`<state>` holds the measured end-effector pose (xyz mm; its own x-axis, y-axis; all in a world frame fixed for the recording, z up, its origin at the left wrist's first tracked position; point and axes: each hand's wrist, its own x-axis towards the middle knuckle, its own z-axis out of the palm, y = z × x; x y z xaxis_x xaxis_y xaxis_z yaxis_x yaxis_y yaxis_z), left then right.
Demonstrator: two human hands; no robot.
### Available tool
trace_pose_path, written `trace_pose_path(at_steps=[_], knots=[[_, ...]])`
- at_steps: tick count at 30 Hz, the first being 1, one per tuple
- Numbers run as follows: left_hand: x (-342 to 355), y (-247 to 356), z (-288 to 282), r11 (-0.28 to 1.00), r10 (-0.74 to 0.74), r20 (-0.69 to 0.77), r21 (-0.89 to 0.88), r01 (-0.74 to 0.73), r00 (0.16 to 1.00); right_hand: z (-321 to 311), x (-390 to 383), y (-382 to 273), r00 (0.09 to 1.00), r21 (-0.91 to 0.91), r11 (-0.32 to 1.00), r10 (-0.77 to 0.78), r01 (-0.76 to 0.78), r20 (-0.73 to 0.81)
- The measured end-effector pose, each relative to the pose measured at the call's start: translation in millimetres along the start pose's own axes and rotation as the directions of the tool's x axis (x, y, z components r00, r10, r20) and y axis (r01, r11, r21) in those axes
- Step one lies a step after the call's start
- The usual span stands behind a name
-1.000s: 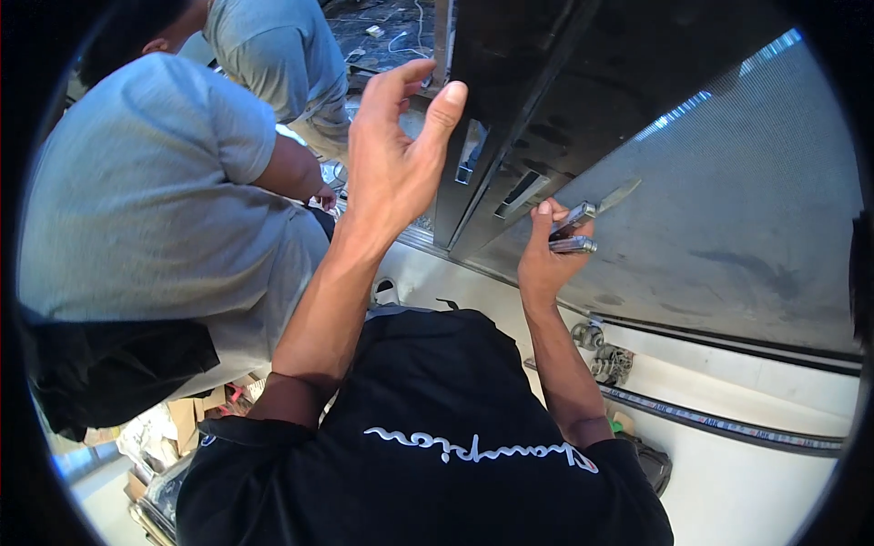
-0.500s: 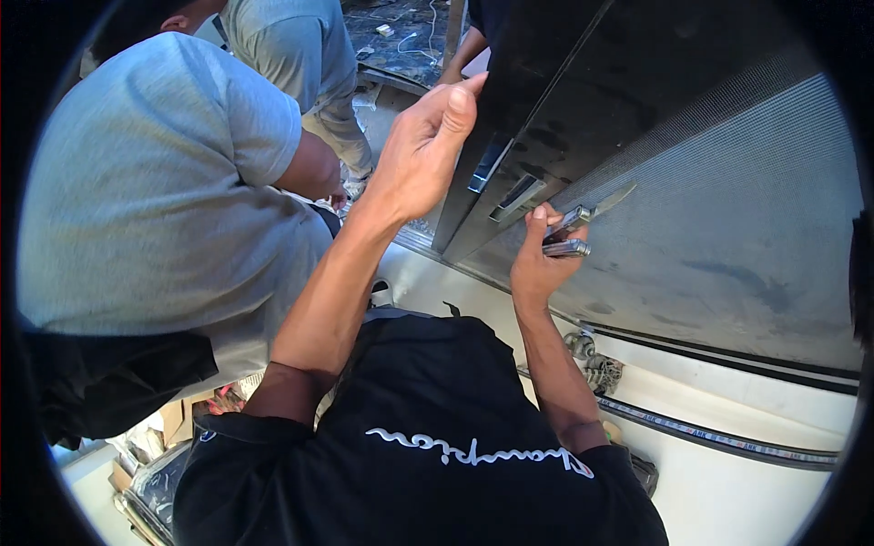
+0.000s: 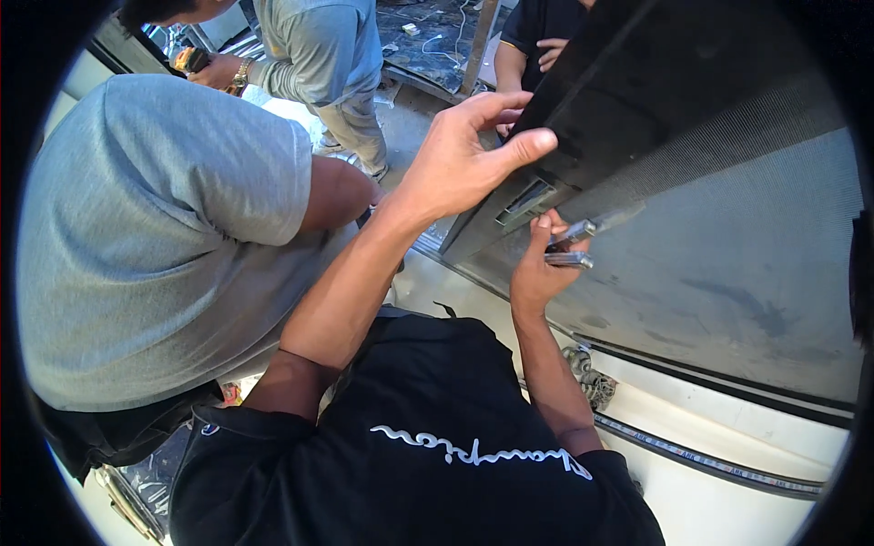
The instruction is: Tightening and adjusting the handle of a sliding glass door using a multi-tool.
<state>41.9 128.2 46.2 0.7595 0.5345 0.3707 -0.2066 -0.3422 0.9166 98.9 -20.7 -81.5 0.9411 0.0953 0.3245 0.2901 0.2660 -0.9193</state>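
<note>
My left hand (image 3: 473,150) is at the near edge of a tall dark door frame (image 3: 601,118). Its fingers curl past the edge and the thumb lies apart across the front, so it grips the frame. Lower down, my right hand (image 3: 539,268) is closed around a silver folding multi-tool (image 3: 569,260). Two metal handles stick out of that fist, and a blade, blurred now, points up and right over the mesh screen (image 3: 728,227). Just above the right fingers, a recessed latch slot (image 3: 525,202) is set in the frame.
A person in a grey shirt (image 3: 182,173) crouches close at my left. Behind, another person holds a yellow and black power tool (image 3: 191,60). Someone in dark clothes (image 3: 537,41) stands beyond the frame. A dark strip (image 3: 710,460) lies curved on the pale surface at lower right.
My left hand has shifted right and slightly down, from flat against the frame's edge to thumb spread over its front. The right hand stays near the slot. The crouching person has shifted lower.
</note>
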Motion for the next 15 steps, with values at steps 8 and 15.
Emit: trace_pose_path(at_steps=[8, 15], knots=[[-3, 0, 6, 0.967, 0.202, 0.017, 0.157, -0.202, 0.979, -1, 2, -10, 0.991, 0.020, 1.000, -0.002, -0.001, 0.132], [-16, -14, 13, 0.924, 0.237, 0.019, 0.305, -0.232, 0.971, 0, 5, 0, 0.988, -0.047, 0.996, -0.073, 0.080, 0.136]])
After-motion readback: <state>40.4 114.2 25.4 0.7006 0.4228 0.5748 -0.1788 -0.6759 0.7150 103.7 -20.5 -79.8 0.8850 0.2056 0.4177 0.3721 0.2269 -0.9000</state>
